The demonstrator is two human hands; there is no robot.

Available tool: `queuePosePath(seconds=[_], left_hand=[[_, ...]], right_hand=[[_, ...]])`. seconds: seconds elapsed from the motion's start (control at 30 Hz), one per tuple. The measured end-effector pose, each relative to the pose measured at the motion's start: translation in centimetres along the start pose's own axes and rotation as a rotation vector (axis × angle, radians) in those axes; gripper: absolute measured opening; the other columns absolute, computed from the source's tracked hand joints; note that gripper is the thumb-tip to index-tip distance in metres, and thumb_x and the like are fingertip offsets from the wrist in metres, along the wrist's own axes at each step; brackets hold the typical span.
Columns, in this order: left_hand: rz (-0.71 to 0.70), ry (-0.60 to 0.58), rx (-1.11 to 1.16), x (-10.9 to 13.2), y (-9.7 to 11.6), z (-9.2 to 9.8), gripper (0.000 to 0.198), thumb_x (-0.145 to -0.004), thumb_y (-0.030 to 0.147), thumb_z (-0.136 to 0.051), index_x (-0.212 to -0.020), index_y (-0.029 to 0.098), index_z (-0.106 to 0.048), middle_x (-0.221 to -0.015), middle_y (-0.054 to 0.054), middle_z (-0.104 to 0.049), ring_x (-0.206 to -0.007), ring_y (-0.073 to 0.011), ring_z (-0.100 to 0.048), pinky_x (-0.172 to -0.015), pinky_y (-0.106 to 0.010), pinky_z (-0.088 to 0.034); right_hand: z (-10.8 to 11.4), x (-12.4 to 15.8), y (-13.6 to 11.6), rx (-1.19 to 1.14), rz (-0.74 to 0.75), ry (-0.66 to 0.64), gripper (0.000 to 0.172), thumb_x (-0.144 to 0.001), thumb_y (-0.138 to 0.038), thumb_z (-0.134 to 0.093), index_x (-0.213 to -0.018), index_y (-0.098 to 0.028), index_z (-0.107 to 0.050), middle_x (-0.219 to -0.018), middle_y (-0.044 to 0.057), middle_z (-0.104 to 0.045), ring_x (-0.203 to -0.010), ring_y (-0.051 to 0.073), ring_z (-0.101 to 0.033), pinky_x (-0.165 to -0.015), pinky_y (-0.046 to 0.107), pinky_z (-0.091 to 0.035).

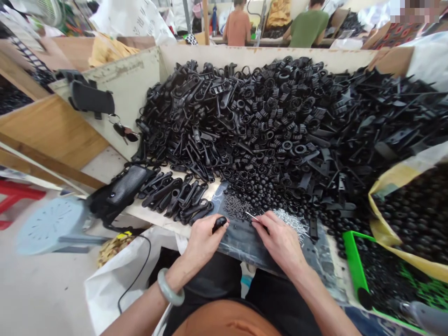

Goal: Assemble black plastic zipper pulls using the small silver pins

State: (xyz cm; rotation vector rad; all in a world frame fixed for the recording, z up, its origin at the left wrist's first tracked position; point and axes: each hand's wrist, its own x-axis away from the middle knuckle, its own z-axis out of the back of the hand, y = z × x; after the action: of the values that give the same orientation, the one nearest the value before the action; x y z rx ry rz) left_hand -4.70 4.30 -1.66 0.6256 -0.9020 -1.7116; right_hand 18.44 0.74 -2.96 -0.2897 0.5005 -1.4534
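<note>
Head-worn view, looking forward and down from above the person's lap, close over the left hand (203, 245) and right hand (280, 245), facing black plastic parts (266, 126) in a white-walled bin (266, 58), two co-workers (276, 28) distant along the top edge

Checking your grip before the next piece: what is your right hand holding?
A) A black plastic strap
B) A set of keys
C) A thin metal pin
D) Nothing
C: the right hand pinches a thin metal pin at its fingertips, while the small black plastic part sits in the left hand.
</note>
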Motion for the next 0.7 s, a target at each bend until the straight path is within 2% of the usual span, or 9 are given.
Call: queuePosePath(seconds=[0.07, 0.17, 0.3, 0.37, 0.53, 0.7], left_hand=[[0.097, -0.005, 0.131, -0.1, 0.4, 0.0, 0.018, -0.095, 0.032, -0.061, -0.086, 0.021, -0.072, -0.075, 0.001, -0.071, -0.071, -0.0163, -0.063, -0.069, -0.027, -0.044], [0.185, 0.006, 0.316, -0.2, 1.0, -0.2, 0.019, -0.091, 0.034, -0.065, -0.08, 0.02, -0.071, -0.072, 0.0, -0.071, -0.072, -0.0165, -0.063, -0.074, -0.027, -0.046], [0.277, 0.018, 0.497, -0.1, 1.6, -0.7, 0.02, -0.086, 0.037, -0.069, -0.079, 0.019, -0.071, -0.067, -0.001, -0.069, -0.066, -0.0161, -0.06, -0.069, -0.028, -0.046], [0.31, 0.029, 0.556, 0.0, 1.9, -0.9, 0.02, -0.084, 0.038, -0.07, -0.081, 0.018, -0.072, -0.065, 0.0, -0.068, -0.063, -0.0154, -0.057, -0.065, -0.027, -0.045], [0.249, 0.079, 0.525, 0.2, 1.7, -1.6, 0.019, -0.085, 0.035, -0.071, -0.077, 0.018, -0.071, -0.068, 0.0, -0.068, -0.067, -0.015, -0.059, -0.068, -0.026, -0.045], [0.22, 0.089, 0.483, 0.3, 1.9, -1.9, 0.027, -0.087, 0.036, -0.067, -0.067, 0.018, -0.065, -0.066, 0.0, -0.066, -0.067, -0.0153, -0.059, -0.069, -0.027, -0.045]], right_hand=[[0.2, 0.1, -0.1, -0.115, -0.014, 0.055, 0.029, -0.105, -0.036, -0.047, -0.095, -0.025, -0.072, -0.095, 0.005, -0.072, -0.079, 0.02, -0.071, -0.067, 0.03, -0.051], [0.4, 0.3, -0.7, -0.336, -0.065, 0.087, 0.026, -0.101, -0.039, -0.053, -0.096, -0.024, -0.074, -0.097, 0.006, -0.076, -0.081, 0.021, -0.071, -0.073, 0.032, -0.053], [0.0, 0.6, -2.5, -0.597, -0.195, 0.012, 0.024, -0.094, -0.042, -0.062, -0.093, -0.023, -0.077, -0.077, 0.002, -0.075, -0.061, 0.019, -0.063, -0.058, 0.029, -0.049], [-0.4, 0.5, -3.5, -0.68, -0.225, -0.008, 0.023, -0.091, -0.041, -0.065, -0.092, -0.022, -0.078, -0.075, 0.002, -0.075, -0.059, 0.018, -0.062, -0.056, 0.028, -0.048], [-1.1, 0.1, -4.8, -0.73, -0.205, 0.025, 0.023, -0.09, -0.039, -0.065, -0.092, -0.022, -0.081, -0.085, 0.004, -0.079, -0.07, 0.02, -0.069, -0.063, 0.029, -0.051], [-0.9, 0.2, -5.0, -0.677, -0.171, 0.054, 0.023, -0.09, -0.037, -0.064, -0.086, -0.022, -0.08, -0.074, 0.002, -0.075, -0.057, 0.016, -0.059, -0.055, 0.026, -0.046]])
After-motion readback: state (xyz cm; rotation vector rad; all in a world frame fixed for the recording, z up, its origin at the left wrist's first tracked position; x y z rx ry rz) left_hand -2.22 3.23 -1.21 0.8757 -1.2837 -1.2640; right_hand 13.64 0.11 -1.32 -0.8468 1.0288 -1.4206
